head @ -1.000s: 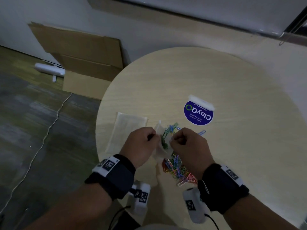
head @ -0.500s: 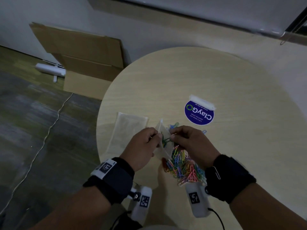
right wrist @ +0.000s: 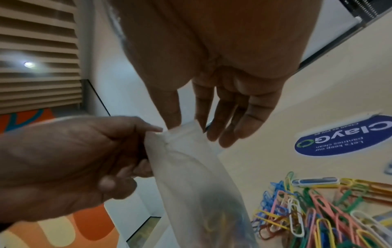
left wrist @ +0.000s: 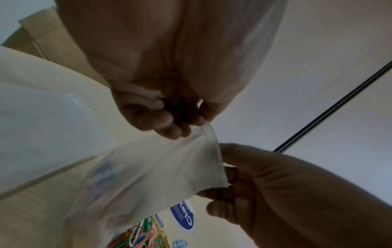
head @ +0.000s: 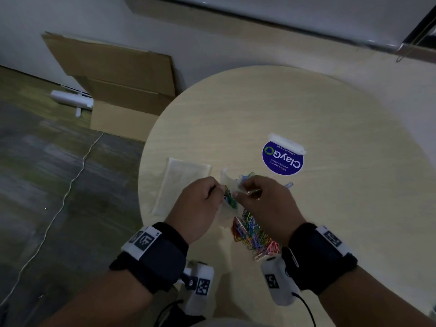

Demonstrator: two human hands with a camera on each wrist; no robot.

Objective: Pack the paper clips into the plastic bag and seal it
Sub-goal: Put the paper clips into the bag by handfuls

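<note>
A small clear plastic bag (head: 227, 182) hangs upright above the round table (head: 271, 109), with a few coloured paper clips (head: 230, 199) inside it. My left hand (head: 220, 188) pinches one top corner of the bag (left wrist: 159, 167). At the other side of the mouth, my right hand (head: 237, 193) pinches the bag (right wrist: 191, 176) rim between thumb and forefinger (right wrist: 202, 115). A loose pile of coloured paper clips (head: 252, 234) lies on the table under my right wrist, also seen as the pile (right wrist: 318, 209) in the right wrist view. Whether the mouth is sealed is hidden.
Spare clear bags (head: 185, 182) lie flat on the table left of my hands. A round blue sticker (head: 283, 158) is stuck behind them. A single blue clip (head: 289, 185) lies apart. Flattened cardboard (head: 118, 74) leans on the wall beyond the table's left edge.
My right hand turned at the bag's mouth and now pinches its rim, with the wrist swung back over the pile. The left hand kept its hold on the bag.
</note>
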